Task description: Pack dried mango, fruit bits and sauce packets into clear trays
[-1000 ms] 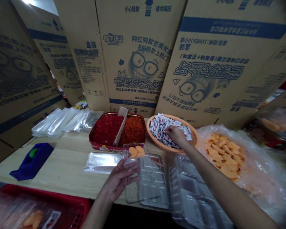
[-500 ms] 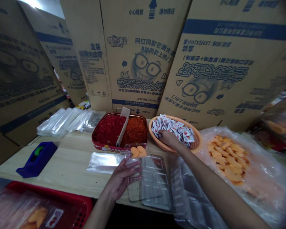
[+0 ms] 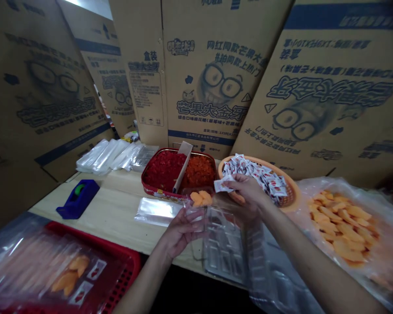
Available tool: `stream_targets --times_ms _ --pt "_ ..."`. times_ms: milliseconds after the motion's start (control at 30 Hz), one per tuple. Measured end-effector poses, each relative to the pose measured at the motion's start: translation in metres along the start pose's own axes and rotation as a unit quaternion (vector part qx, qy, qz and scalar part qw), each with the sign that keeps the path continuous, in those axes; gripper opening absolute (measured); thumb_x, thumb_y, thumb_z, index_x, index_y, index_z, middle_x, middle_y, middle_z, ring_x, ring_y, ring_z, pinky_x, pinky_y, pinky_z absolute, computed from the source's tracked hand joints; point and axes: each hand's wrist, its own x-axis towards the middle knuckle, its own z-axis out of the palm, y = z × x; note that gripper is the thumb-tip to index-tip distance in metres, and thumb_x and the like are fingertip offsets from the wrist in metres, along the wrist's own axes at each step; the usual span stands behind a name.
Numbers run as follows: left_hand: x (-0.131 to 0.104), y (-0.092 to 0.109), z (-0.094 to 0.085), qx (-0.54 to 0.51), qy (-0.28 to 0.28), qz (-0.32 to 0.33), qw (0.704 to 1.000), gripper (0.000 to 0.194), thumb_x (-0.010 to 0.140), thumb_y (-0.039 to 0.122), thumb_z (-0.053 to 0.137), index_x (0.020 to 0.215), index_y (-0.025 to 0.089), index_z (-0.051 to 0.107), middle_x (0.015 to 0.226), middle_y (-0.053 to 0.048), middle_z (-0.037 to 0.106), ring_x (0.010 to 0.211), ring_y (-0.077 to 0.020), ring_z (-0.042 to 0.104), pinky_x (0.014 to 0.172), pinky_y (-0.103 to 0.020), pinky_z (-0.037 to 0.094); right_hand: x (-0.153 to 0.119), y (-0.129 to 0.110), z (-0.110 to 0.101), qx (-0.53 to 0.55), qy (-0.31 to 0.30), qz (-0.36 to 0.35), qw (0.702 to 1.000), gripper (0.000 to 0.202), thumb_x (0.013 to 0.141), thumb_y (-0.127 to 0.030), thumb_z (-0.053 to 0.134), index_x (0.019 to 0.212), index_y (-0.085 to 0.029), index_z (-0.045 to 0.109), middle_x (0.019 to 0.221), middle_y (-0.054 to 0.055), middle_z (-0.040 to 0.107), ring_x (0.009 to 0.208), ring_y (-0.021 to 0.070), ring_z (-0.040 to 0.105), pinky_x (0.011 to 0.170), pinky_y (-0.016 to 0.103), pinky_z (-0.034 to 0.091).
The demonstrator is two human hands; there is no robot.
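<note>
1. From here I see my left hand (image 3: 183,231), its grip curled on a clear plastic pack (image 3: 199,208) with orange pieces (image 3: 201,199) in its far part
2. My right hand (image 3: 249,192) has a narrow grip, pinching one white sachet (image 3: 224,183) at the left side of the orange basket (image 3: 294,194)
3. I have the pack just near of the red tin (image 3: 150,190), above the counter (image 3: 118,200)
</note>
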Motion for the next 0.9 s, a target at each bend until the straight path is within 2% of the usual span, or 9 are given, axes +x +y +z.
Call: stream_targets --times_ms 100,200,300,400,500,600,700,767,900 --pt "0.002 -0.001 0.002 -0.013 -0.017 0.015 1.000 0.072 0.066 -0.002 0.063 0.124 0.025 0.031 0.127 -0.012 0.046 0.111 -0.0308 0.050 0.089 -0.050 0.042 -0.023 0.002 0.036 0.043 -0.052 0.032 0.997 0.027 0.055 -0.029 0.063 0.076 -0.015 0.053 0.074 0.003 0.061 0.062 0.0124 0.055 0.061 0.024 0.043" --pt "0.001 0.000 0.003 -0.010 -0.028 0.026 0.999 0.069 0.066 -0.003 0.063 0.122 0.024 0.034 0.127 -0.011 0.046 0.113 -0.0308 0.048 0.088 -0.048 0.043 -0.032 0.013 0.058 -0.030 -0.096 0.005 0.995 0.023 0.058 -0.028 0.062 0.075 -0.014 0.055 0.070 0.001 0.059 0.060 0.0110 0.051 0.058 0.023 0.041" --pt "-0.003 0.003 0.005 0.004 -0.025 0.032 0.999 0.064 0.067 -0.002 0.063 0.120 0.021 0.037 0.121 -0.010 0.050 0.112 -0.0304 0.049 0.088 -0.048 0.043 -0.030 0.019 0.061 -0.109 -0.134 -0.043 0.984 0.018 0.064 -0.027 0.059 0.075 -0.012 0.056 0.072 0.002 0.058 0.065 0.0115 0.051 0.060 0.023 0.040" --pt "-0.007 0.008 0.006 0.015 -0.018 0.034 0.999 0.064 0.066 -0.001 0.064 0.121 0.020 0.037 0.114 -0.010 0.053 0.107 -0.0270 0.053 0.089 -0.049 0.042 -0.029 0.018 0.051 -0.189 -0.116 -0.116 0.968 0.018 0.073 -0.028 0.054 0.078 -0.012 0.059 0.076 0.004 0.060 0.069 0.0132 0.053 0.062 0.024 0.040" --pt "-0.012 0.012 0.005 0.015 -0.005 0.030 0.999 0.069 0.067 -0.001 0.063 0.124 0.022 0.034 0.114 -0.009 0.054 0.102 -0.0243 0.056 0.090 -0.049 0.041 -0.034 0.013 0.040 -0.308 -0.090 -0.222 0.921 0.018 0.080 -0.028 0.051 0.083 -0.015 0.063 0.079 0.004 0.061 0.074 0.0148 0.053 0.066 0.025 0.039" --pt "-0.016 0.016 0.001 0.003 0.001 0.032 0.999 0.073 0.066 -0.002 0.063 0.126 0.023 0.031 0.114 -0.009 0.054 0.102 -0.0252 0.056 0.091 -0.049 0.041 -0.043 0.012 0.038 -0.404 -0.085 -0.343 0.844 0.017 0.083 -0.023 0.051 0.087 -0.019 0.067 0.086 0.005 0.061 0.083 0.0165 0.051 0.072 0.028 0.038" --pt "-0.021 0.020 -0.004 -0.008 -0.001 0.038 0.999 0.070 0.066 -0.003 0.062 0.125 0.022 0.033 0.113 -0.008 0.055 0.098 -0.0233 0.058 0.091 -0.049 0.041 -0.051 0.014 0.045 -0.463 -0.107 -0.392 0.787 0.023 0.084 -0.018 0.048 0.097 -0.025 0.066 0.097 0.005 0.060 0.089 0.0180 0.049 0.075 0.030 0.039" --pt "-0.025 0.025 -0.007 -0.014 -0.001 0.038 0.999 0.070 0.066 -0.004 0.060 0.126 0.022 0.033 0.111 -0.007 0.057 0.095 -0.0225 0.059 0.090 -0.049 0.042 -0.054 0.015 0.051 -0.478 -0.126 -0.400 0.772 0.025 0.085 -0.019 0.048 0.102 -0.027 0.065 0.102 0.005 0.059 0.092 0.0190 0.049 0.076 0.031 0.040" --pt "-0.040 0.037 -0.016 -0.024 0.013 0.044 0.999 0.074 0.067 -0.004 0.058 0.130 0.023 0.030 0.116 -0.008 0.055 0.104 -0.0260 0.055 0.090 -0.049 0.042 -0.050 0.011 0.063 -0.448 -0.162 -0.412 0.776 0.025 0.086 -0.025 0.047 0.104 -0.024 0.064 0.107 0.006 0.058 0.096 0.0190 0.049 0.083 0.034 0.040"
